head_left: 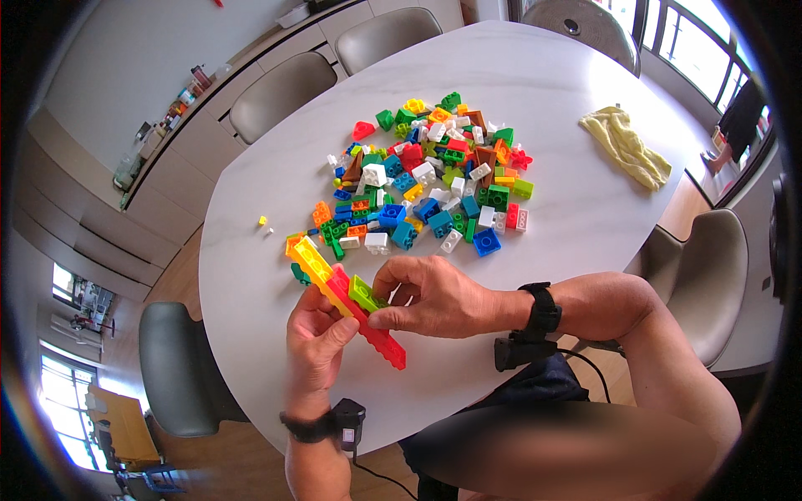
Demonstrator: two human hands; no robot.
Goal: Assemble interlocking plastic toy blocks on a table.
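Note:
My left hand (320,327) grips a long strip of joined toy bricks, its thumb on the near side. The strip is yellow (311,260) toward its far left end and red (383,344) toward its near right end. My right hand (434,296) pinches a lime green brick (362,292) between thumb and fingers, against the side of the red part. Whether the green brick is locked onto the strip I cannot tell. Just beyond the strip lies a dark green brick (299,274), partly hidden.
A heap of mixed coloured bricks (426,175) covers the middle of the white table (251,184). Two tiny pieces, one a yellow brick (262,220), lie left of it. A yellow cloth (626,146) rests at the right. Several chairs surround the table, including a grey chair (180,367).

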